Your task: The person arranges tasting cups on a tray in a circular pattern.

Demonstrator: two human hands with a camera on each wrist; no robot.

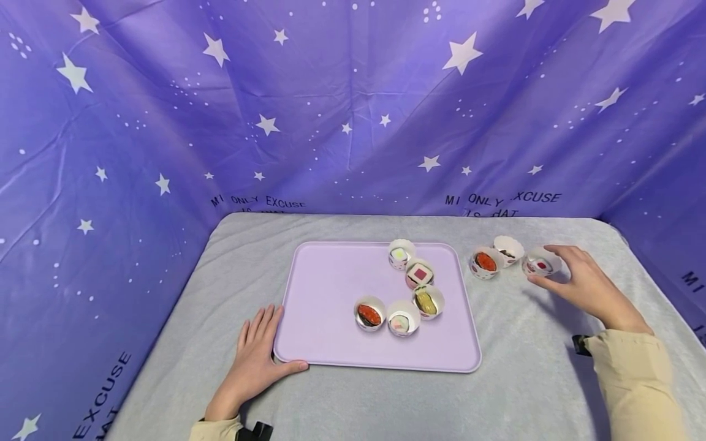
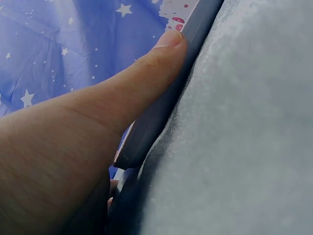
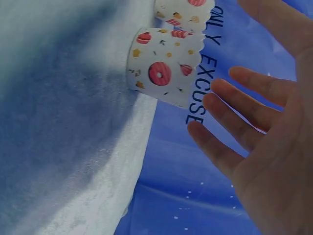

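Observation:
My right hand (image 1: pixel 589 283) hovers with thumb and fingers spread about a white paper cup (image 1: pixel 532 267) holding a small sushi-like piece with a red centre. In the right wrist view, a gap shows between the fingers and the donut-printed paper cup (image 3: pixel 168 68). Beside it stand two more cups, one with an orange-red topped piece (image 1: pixel 485 261), the other with a dark piece (image 1: pixel 508 252). My left hand (image 1: pixel 256 358) rests against the near left corner of the lilac tray (image 1: pixel 325 288), fingers along its left side. Its thumb (image 2: pixel 151 63) touches the front edge.
Several filled paper cups stand in a curve on the tray's right half, from a back cup (image 1: pixel 401 256) to a front one with a red topped piece (image 1: pixel 369 314). Grey cloth (image 1: pixel 386 404) covers the table. A purple star-patterned curtain (image 1: pixel 353 110) hangs behind and beside it.

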